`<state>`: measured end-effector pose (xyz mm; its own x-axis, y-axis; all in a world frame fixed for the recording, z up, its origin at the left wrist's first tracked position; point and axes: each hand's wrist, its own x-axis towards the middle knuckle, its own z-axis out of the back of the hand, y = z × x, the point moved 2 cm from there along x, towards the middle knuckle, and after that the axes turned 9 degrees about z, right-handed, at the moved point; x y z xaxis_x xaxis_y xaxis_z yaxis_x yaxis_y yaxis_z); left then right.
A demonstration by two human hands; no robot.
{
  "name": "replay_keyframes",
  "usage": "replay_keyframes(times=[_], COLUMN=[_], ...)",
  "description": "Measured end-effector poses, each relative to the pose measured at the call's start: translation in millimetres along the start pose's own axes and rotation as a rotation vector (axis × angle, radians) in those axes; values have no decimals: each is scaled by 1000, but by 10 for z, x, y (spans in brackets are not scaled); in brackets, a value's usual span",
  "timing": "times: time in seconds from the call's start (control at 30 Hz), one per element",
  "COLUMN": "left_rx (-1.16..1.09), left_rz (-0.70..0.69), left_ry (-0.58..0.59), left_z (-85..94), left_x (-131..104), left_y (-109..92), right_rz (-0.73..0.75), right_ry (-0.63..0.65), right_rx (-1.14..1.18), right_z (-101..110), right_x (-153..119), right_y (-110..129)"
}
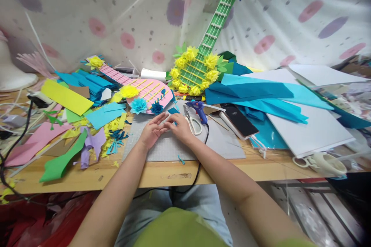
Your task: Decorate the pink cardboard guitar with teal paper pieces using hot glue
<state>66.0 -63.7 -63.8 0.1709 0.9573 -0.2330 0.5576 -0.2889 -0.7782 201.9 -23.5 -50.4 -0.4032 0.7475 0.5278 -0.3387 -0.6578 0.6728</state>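
Observation:
My left hand (153, 130) is above the grey cutting mat (162, 155), palm turned up and fingers stretched out. Against its fingertips, my right hand (180, 128) has its fingers drawn together in a pinch. Anything between them is too small or hidden to make out. Just behind the hands are small dark blue paper pieces (174, 110). Scissors with white handles (195, 125) lie right of my right hand, beside a blue glue gun (199, 111). The pink paper guitar (150, 90) with yellow and blue flowers lies behind my hands.
A green paper guitar (193, 69) with yellow flowers leans on the curtain. Paper scraps (116, 123) cover the left side. On the right are a phone (239, 119), blue crepe paper (249, 92), white sheets (310, 129) and a white cup (327, 164). A black cord (199, 166) crosses the table edge.

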Motion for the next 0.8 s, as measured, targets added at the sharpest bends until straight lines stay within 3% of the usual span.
replay_keyframes(times=[0.13,0.2,0.43,0.57,0.8], left_rx=[-51,-58,-66,-75,-21], left_rz=[7,4,37,28,13], left_ry=[-37,-67,-87,-57,1], left_z=[-14,-29,-60,-65,-78], left_x=[-6,1,17,0,-12], left_y=[-13,-14,-19,-34,3], right_rz=[-253,-310,-282,-221,-138], right_ry=[-292,-328,-261,-148,-95], right_rx=[207,236,360,393,71], right_z=[54,95,53,-22,47], right_x=[24,26,8,6,27], right_y=[-196,-288,-301,-236,-117])
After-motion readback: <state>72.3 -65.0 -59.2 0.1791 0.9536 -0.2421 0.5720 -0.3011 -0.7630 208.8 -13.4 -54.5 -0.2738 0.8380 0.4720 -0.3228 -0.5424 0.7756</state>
